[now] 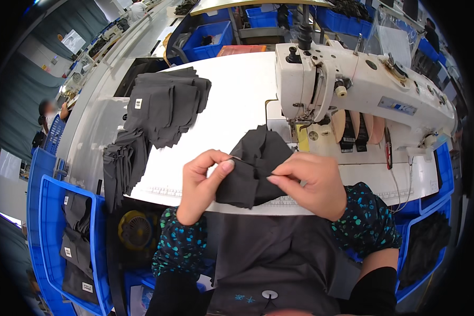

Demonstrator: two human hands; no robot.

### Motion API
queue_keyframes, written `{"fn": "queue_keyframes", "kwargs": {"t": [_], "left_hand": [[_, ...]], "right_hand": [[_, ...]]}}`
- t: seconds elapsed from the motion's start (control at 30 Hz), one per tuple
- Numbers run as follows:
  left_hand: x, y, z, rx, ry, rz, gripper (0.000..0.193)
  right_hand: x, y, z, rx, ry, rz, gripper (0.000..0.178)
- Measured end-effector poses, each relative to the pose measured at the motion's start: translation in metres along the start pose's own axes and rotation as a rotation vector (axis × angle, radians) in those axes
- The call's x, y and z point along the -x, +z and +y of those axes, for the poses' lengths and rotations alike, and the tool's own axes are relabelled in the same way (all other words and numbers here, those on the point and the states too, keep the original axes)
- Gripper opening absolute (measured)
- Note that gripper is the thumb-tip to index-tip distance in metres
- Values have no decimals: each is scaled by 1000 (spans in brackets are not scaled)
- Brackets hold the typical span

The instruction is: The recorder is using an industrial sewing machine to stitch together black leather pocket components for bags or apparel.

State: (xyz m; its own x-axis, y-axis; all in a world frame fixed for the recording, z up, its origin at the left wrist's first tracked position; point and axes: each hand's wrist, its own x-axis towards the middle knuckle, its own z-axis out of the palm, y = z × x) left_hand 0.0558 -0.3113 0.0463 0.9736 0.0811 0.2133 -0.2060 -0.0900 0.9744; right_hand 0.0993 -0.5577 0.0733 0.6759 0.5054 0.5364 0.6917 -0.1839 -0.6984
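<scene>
Between my hands is a dark grey fabric piece [250, 181], lying at the front edge of the white sewing table [231, 95]. My left hand [203, 181] pinches its upper left edge between thumb and forefinger. On the other side, my right hand [310, 181] pinches the right edge of the cloth with thumb and fingertips. The fabric is folded and bunched toward its far end, close to the needle area of a white sewing machine [347, 79]. A measuring scale [168, 191] runs along the table's front edge, partly covered by the cloth.
Stacked grey fabric pieces [168, 102] lie at the table's left, with another bundle [124, 166] hanging over the edge. Blue bins stand at left [102, 231] and right [400, 231]. Red-handled snips [388, 150] and pale discs with black labels [353, 126] sit by the machine.
</scene>
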Motion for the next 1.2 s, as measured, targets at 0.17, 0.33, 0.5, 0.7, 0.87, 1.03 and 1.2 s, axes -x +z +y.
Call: {"fn": "queue_keyframes", "kwargs": {"t": [0.17, 0.33, 0.5, 0.7, 0.87, 1.03, 1.2], "left_hand": [[-14, -19, 117, -990, 624, 30, 5], [-80, 6, 135, -1193, 645, -472, 3], [-134, 39, -17, -798, 411, -868, 12], [-148, 69, -49, -585, 171, -839, 12], [-148, 72, -50, -910, 370, -698, 24], [-147, 63, -49, -863, 399, -704, 18], [-150, 69, -43, -795, 127, -709, 20]], "right_hand": [[-15, 12, -32, -121, -181, 72, 13], [4, 30, -17, -247, 18, 184, 22], [44, 41, 61, 80, -93, 27, 19], [39, 2, 86, 672, -444, -263, 27], [35, 1, 100, 702, -634, -255, 21], [38, 3, 99, 624, -562, -279, 21], [42, 3, 98, 671, -544, -294, 25]]}}
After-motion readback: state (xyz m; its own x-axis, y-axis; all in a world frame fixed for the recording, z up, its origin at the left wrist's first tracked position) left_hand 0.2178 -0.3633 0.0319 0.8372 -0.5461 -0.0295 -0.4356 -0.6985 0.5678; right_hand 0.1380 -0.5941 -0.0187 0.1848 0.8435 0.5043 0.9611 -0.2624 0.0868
